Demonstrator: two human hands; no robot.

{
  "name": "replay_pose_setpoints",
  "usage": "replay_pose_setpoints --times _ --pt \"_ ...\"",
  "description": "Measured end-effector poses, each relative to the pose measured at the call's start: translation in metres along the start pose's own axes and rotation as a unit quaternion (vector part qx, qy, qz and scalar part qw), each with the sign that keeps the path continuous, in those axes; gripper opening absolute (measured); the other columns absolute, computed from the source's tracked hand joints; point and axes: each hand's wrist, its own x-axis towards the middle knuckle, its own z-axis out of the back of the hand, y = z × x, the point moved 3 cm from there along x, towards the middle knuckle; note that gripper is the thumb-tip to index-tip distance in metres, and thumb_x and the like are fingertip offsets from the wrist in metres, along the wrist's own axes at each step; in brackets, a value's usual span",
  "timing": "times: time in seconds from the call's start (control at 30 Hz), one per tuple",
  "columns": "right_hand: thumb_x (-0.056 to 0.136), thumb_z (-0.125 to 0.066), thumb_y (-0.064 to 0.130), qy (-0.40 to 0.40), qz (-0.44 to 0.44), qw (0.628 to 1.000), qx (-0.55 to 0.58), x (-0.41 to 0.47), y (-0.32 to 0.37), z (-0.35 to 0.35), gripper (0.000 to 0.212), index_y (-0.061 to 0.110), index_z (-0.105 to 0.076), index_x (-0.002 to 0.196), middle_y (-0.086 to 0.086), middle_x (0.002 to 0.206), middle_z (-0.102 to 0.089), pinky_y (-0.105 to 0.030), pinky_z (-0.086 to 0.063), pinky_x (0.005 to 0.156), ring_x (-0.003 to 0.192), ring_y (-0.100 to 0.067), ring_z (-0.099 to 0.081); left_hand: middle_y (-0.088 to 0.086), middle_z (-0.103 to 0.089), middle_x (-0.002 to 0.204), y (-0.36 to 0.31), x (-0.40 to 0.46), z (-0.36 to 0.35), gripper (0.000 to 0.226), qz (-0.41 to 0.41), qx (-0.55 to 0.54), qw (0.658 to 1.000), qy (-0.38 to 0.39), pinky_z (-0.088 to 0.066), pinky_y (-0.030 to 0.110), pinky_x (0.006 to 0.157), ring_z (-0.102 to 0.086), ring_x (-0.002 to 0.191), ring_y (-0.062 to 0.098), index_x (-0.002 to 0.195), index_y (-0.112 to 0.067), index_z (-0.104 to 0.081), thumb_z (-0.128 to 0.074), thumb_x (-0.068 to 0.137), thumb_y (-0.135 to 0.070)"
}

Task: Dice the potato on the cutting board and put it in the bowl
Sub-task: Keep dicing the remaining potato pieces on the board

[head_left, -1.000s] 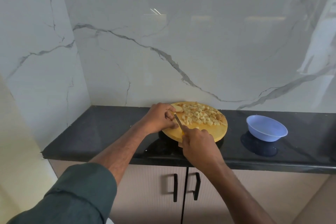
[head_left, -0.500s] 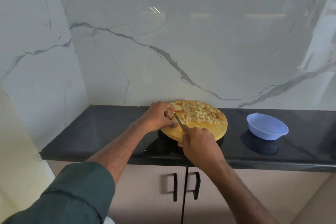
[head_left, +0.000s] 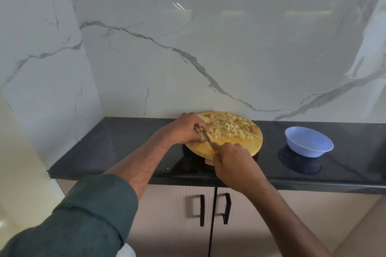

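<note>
A: Status on the cutting board (head_left: 240,148)?
B: Round, wooden, sat on the black counter (head_left: 125,142) against the far marble wall (head_left: 208,48). Diced potato (head_left: 231,128) was piled across its far half, all of it on the board.
A: Anything uncut?
B: One pale potato piece (head_left: 205,119) at the far left edge of the board, right by the left hand (head_left: 186,129). That hand's fingers were curled down at the board's left side, next to the blade. Couldn't tell what was under them, if anything.
A: Right hand?
B: Right hand (head_left: 231,159) was wrapped around the knife (head_left: 207,139) handle at the near edge of the board. Blade pointed away toward the left hand's fingers, tip just beside them.
A: Bowl?
B: Blue bowl (head_left: 308,141) sat upright on the counter, right of the board, well apart. No potato visible in it.
A: Else?
B: Cabinet doors (head_left: 213,210) with black handles below the counter. Dark green sleeve (head_left: 83,221) on the left arm.
</note>
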Motion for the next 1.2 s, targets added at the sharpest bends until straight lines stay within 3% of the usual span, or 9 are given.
replay_pose_setpoints --times 0.27,0.37,0.43,0.53,0.63,0.8,0.93,1.03,1.2 --pt "0.107 -0.041 0.031 0.005 0.001 0.999 0.032 -0.025 -0.020 0.006 0.044 0.030 -0.048 0.150 0.003 0.096 -0.061 -0.032 -0.057 0.078 0.085 -0.013 -0.058 -0.007 -0.065 0.096 -0.005 0.000 0.000 0.031 0.008 0.031 0.999 0.007 -0.046 0.020 0.072 -0.059 0.090 0.004 0.110 -0.028 -0.078 -0.084 0.081 -0.019" --pt "0.105 -0.046 0.032 0.002 -0.019 0.998 0.063 -0.027 -0.033 0.014 0.038 0.030 -0.059 0.141 0.006 0.089 -0.061 -0.020 -0.047 0.065 0.074 -0.010 -0.060 0.004 -0.070 0.097 -0.003 -0.005 -0.001 0.042 0.017 0.006 0.999 -0.026 -0.056 0.032 0.083 -0.066 0.090 0.015 0.117 -0.024 -0.075 -0.087 0.077 -0.019" --pt "0.105 -0.049 0.030 -0.025 -0.031 0.995 0.088 -0.025 -0.034 0.019 0.034 0.029 -0.065 0.135 0.008 0.083 -0.062 -0.019 -0.046 0.059 0.068 -0.011 -0.061 0.001 -0.071 0.095 0.001 -0.009 -0.001 0.054 0.025 -0.018 0.998 -0.056 -0.057 0.029 0.084 -0.067 0.088 0.010 0.123 -0.020 -0.071 -0.090 0.072 -0.021" --pt "0.105 -0.048 0.027 -0.062 -0.027 0.992 0.104 -0.019 -0.022 0.018 0.037 0.028 -0.061 0.140 0.004 0.081 -0.067 -0.031 -0.056 0.070 0.074 -0.015 -0.063 -0.005 -0.073 0.091 0.007 -0.017 -0.002 0.060 0.035 -0.052 0.992 -0.107 -0.058 0.029 0.085 -0.069 0.084 0.005 0.121 -0.015 -0.072 -0.094 0.066 -0.024" --pt "0.106 -0.046 0.025 -0.067 -0.020 0.992 0.105 -0.011 -0.006 0.009 0.039 0.025 -0.057 0.143 0.000 0.088 -0.067 -0.042 -0.056 0.078 0.084 -0.022 -0.061 0.000 -0.076 0.099 0.010 -0.024 -0.005 0.065 0.033 -0.081 0.988 -0.127 -0.058 0.027 0.086 -0.070 0.086 0.004 0.123 -0.010 -0.070 -0.095 0.065 -0.024" --pt "0.108 -0.041 0.026 -0.047 -0.014 0.996 0.070 -0.002 0.003 -0.003 0.041 0.025 -0.049 0.148 -0.007 0.104 -0.065 -0.043 -0.052 0.089 0.098 -0.025 -0.057 0.001 -0.076 0.102 0.011 -0.028 -0.009 0.059 0.028 -0.106 0.985 -0.135 -0.052 0.009 0.069 -0.068 0.080 -0.004 0.123 -0.009 -0.070 -0.093 0.069 -0.020" --pt "0.108 -0.036 0.027 -0.033 -0.001 0.999 0.038 0.001 0.001 -0.010 0.044 0.027 -0.044 0.151 0.002 0.092 -0.056 -0.039 -0.049 0.082 0.092 -0.021 -0.051 -0.006 -0.075 0.088 0.012 -0.026 -0.010 0.053 0.033 -0.123 0.981 -0.145 -0.051 0.006 0.067 -0.068 0.077 -0.010 0.118 -0.007 -0.071 -0.092 0.070 -0.015" --pt "0.108 -0.036 0.027 -0.027 0.001 0.999 0.035 0.004 0.001 -0.011 0.045 0.026 -0.044 0.152 0.004 0.090 -0.052 -0.040 -0.051 0.083 0.093 -0.021 -0.053 -0.001 -0.076 0.078 0.011 -0.024 -0.011 0.049 0.027 -0.131 0.980 -0.149 -0.051 0.006 0.070 -0.071 0.076 -0.004 0.114 -0.004 -0.072 -0.092 0.070 -0.010" --pt "0.107 -0.037 0.026 -0.016 -0.001 1.000 0.023 0.010 0.001 -0.008 0.042 0.021 -0.052 0.146 0.002 0.091 -0.055 -0.038 -0.051 0.081 0.090 -0.022 -0.056 0.017 -0.075 0.078 0.015 -0.017 -0.010 0.046 0.014 -0.131 0.981 -0.142 -0.058 0.020 0.085 -0.075 0.086 0.028 0.111 -0.004 -0.072 -0.091 0.070 -0.007"
